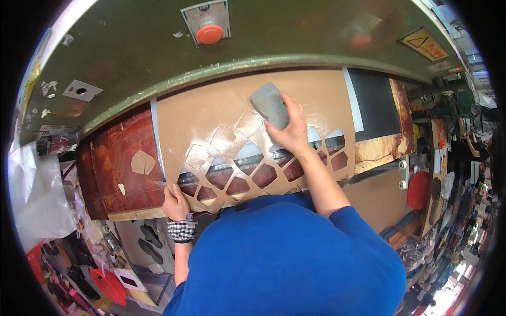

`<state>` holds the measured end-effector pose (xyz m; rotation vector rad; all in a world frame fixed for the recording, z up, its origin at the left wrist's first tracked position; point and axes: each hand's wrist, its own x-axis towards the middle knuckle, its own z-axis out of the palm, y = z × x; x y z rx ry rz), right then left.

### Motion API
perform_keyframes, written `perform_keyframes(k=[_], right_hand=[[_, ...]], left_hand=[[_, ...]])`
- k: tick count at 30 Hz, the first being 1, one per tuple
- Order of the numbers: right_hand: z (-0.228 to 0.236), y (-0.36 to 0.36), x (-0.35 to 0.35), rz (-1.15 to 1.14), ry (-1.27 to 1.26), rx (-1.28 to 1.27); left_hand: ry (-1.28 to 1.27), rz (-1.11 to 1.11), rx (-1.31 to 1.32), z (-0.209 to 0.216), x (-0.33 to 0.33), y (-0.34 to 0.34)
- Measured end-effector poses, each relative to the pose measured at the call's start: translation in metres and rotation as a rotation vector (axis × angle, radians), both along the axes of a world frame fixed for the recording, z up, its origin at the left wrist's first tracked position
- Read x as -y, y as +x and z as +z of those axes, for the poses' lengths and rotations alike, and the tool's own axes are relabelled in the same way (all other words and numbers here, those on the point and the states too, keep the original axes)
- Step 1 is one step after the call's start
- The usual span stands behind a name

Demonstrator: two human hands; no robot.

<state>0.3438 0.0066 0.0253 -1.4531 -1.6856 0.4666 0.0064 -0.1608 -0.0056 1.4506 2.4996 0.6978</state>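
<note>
A grey, angular block that looks like a cutting die (269, 101) is in my right hand (291, 128). My thumb and fingers close round its near right side, over the far part of a tan sheet (190, 113). Rows of angular holes run through the sheet's nearer half, with thin strips between them. Faint outlines of the same shape mark its surface beyond the holes. At the sheet's near left corner my left hand (176, 204) has its fingers bent closed at the edge, beside a wisp of clear film. Its fingertips are partly hidden.
Left of the sheet, several tan cut pieces (142, 162) lie on the worn red board (113, 139). A black panel (373, 102) lies at the right. Across the far side runs a green machine beam (295, 39) with a red push button (210, 34). Clear plastic (45, 195) hangs at left.
</note>
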Motion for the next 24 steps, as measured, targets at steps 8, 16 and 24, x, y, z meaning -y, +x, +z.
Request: perform_keyframes(k=[8, 16, 24], right_hand=[[0.021, 0.061, 0.015, -0.223, -0.254, -0.405], [-0.008, 0.062, -0.005, -0.137, 0.031, 0.127], [0.087, 0.092, -0.13, -0.515, 0.438, 0.244]], left_hand=[[-0.03, -0.002, 0.004, -0.004, 0.025, 0.0], [-0.07, 0.032, 0.003, -0.001, 0.001, 0.002], [0.036, 0.027, -0.027, -0.003, -0.075, -0.003]])
